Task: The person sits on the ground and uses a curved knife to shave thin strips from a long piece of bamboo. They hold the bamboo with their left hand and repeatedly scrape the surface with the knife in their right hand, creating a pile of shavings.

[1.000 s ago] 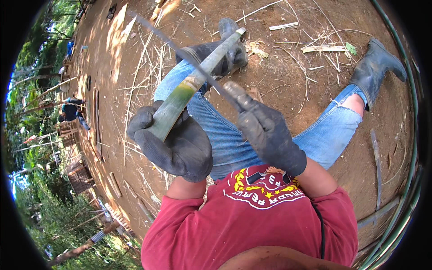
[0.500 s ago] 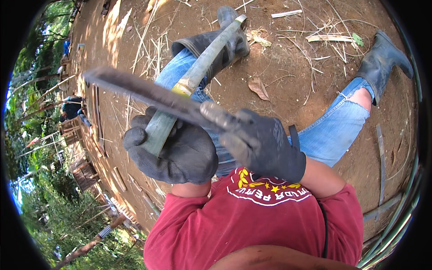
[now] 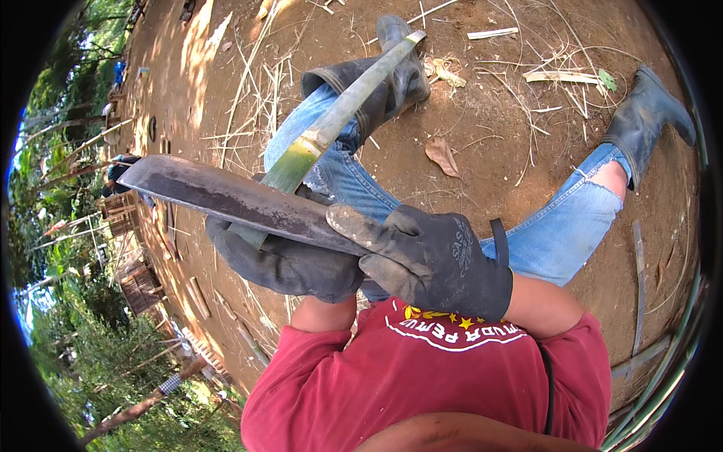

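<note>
My left hand (image 3: 294,267), in a dark work glove, is closed around the near end of a split bamboo strip (image 3: 354,98). The strip slants away toward a boot, pale grey-green at its far part and bright green around a node near my hand. My right hand (image 3: 440,260), also gloved, grips a machete, its handle hidden inside the fist. The wide, dark, stained machete blade (image 3: 218,197) points left and lies across the strip just above my left palm, hiding part of the strip and the left fingers. Whether the blade touches the strip I cannot tell.
My legs in torn jeans (image 3: 561,218) and rubber boots (image 3: 651,113) are spread on brown soil. Bamboo shavings (image 3: 565,77) and a dry leaf (image 3: 442,156) lie about. Long green bamboo strips (image 3: 663,384) run along the right edge. A person (image 3: 120,172) is far left.
The machete has come down toward my left palm, its flat now showing more and no longer blurred. My left fingers have closed further around the bamboo strip.
</note>
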Demonstrator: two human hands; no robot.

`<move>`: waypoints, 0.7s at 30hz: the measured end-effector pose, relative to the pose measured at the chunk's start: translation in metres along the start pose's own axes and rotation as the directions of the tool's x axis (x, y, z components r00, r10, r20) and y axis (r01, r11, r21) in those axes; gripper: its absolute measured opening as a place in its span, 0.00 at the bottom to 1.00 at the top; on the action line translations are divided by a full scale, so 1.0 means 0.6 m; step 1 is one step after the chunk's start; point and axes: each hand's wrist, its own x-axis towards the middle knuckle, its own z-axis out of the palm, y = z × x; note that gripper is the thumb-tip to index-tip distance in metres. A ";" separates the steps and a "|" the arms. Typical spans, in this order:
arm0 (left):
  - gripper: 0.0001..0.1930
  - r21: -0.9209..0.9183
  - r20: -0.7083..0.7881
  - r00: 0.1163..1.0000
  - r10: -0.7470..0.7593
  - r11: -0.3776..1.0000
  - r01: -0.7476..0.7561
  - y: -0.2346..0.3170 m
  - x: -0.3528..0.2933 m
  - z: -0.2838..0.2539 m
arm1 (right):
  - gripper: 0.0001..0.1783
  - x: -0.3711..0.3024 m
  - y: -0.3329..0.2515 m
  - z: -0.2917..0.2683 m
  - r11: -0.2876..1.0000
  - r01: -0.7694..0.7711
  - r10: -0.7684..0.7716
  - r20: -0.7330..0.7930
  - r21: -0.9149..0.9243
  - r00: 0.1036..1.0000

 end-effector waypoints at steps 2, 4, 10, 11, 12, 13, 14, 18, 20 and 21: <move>0.17 0.005 0.155 0.988 -0.026 1.000 0.026 0.007 0.001 -0.030 | 0.33 -0.015 0.070 0.036 0.969 -0.062 0.022 -0.164 -0.239 0.986; 0.18 0.016 0.267 0.962 0.054 0.998 -0.061 0.002 0.005 -0.034 | 0.34 0.004 0.096 0.034 0.972 -0.100 0.040 -0.273 -0.210 0.961; 0.12 0.412 0.014 0.998 -0.062 0.910 0.051 0.016 -0.007 -0.021 | 0.33 0.016 0.024 -0.017 0.992 -0.073 0.072 -0.015 -0.104 0.997; 0.11 0.405 0.036 0.998 -0.054 0.914 0.035 0.013 -0.006 -0.013 | 0.32 0.014 0.044 -0.015 0.993 -0.027 0.017 -0.082 -0.118 0.997; 0.10 0.273 0.178 0.984 -0.003 0.961 -0.046 0.005 0.000 -0.010 | 0.32 0.012 0.064 -0.011 0.992 0.021 -0.040 -0.143 -0.128 0.989; 0.10 0.126 0.309 0.949 0.066 0.986 -0.109 0.000 0.002 -0.010 | 0.31 0.012 0.084 -0.007 0.987 0.072 -0.101 -0.200 -0.147 0.975; 0.10 0.106 0.395 0.917 0.055 0.989 -0.105 -0.001 0.007 -0.023 | 0.31 0.012 0.080 -0.015 0.995 0.031 -0.045 -0.160 -0.092 0.986; 0.13 0.048 -0.212 0.976 0.056 0.998 -0.046 -0.015 -0.017 0.036 | 0.31 0.022 0.044 -0.045 0.997 0.054 -0.054 0.010 -0.054 0.998; 0.15 0.001 0.256 0.967 0.012 1.000 -0.012 -0.010 0.008 -0.016 | 0.32 0.022 0.067 -0.044 0.989 0.104 -0.112 -0.073 -0.105 0.991; 0.15 -0.005 0.342 0.939 0.024 1.000 -0.024 -0.012 0.015 -0.023 | 0.33 0.030 0.086 -0.035 0.983 0.137 -0.157 -0.170 -0.121 0.973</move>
